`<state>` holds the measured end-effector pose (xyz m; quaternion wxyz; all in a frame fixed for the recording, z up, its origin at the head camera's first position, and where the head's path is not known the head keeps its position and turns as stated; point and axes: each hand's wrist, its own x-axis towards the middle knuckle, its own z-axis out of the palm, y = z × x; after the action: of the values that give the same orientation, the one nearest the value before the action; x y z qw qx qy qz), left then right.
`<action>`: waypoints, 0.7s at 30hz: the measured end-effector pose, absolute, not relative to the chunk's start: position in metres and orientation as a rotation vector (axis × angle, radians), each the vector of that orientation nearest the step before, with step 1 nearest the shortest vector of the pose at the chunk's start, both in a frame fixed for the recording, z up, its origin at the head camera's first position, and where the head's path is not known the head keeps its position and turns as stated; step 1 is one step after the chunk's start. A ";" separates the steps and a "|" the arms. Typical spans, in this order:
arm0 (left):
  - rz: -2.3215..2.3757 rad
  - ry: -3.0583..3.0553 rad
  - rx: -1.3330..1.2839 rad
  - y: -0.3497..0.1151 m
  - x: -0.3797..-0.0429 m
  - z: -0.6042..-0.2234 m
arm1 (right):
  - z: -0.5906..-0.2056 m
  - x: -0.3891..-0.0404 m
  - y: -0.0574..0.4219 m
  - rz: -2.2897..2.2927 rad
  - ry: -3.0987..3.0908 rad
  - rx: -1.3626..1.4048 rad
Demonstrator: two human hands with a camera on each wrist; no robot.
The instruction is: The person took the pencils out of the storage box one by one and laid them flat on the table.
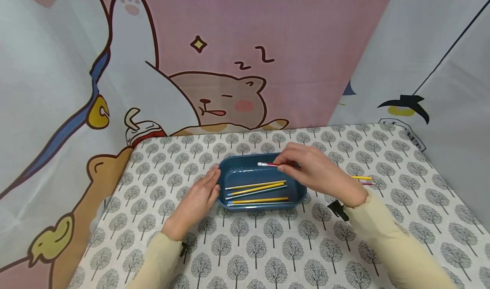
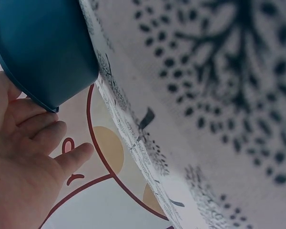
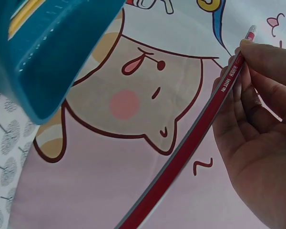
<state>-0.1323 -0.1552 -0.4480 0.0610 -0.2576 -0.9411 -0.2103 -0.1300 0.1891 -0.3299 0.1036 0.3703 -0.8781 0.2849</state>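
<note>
A dark blue tray (image 1: 249,158) sits on the cloth, with several yellow and green pencils (image 1: 257,190) lying lengthwise in its near half. Fingertips of my left hand (image 1: 196,200) touch the tray's left end; in the left wrist view the fingers (image 2: 45,126) are loosely extended at its rim. Between thumb and fingertips, my right hand (image 1: 311,170) pinches a red pencil (image 3: 193,138) near its white eraser end, above the right part of the tray. The right wrist view shows silvery edges and small lettering along that pencil.
To the right of the tray, partly behind the right wrist, a yellow pencil (image 1: 361,177) and a reddish pencil (image 1: 366,183) lie on the tree-print tablecloth (image 1: 255,246). A cartoon-printed curtain (image 1: 306,34) stands behind the table and along its sides.
</note>
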 end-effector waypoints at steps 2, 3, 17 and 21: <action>-0.637 -2.844 -0.779 -0.156 -0.132 -0.448 | -0.332 -0.129 0.192 0.837 -2.600 1.083; -0.637 -2.842 -0.781 -0.156 -0.132 -0.448 | -0.334 -0.128 0.194 0.833 -2.606 1.074; -0.620 -2.829 -0.820 -0.157 -0.134 -0.446 | -0.353 -0.119 0.218 0.827 -2.623 0.970; -0.590 -2.831 -0.855 -0.161 -0.137 -0.445 | -0.359 -0.119 0.226 0.815 -2.635 0.939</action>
<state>-0.1370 -0.1607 -0.4454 0.0629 -0.2829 -0.9370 -0.1953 -0.1186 0.2262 -0.3591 0.1139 0.3202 -0.8985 0.2778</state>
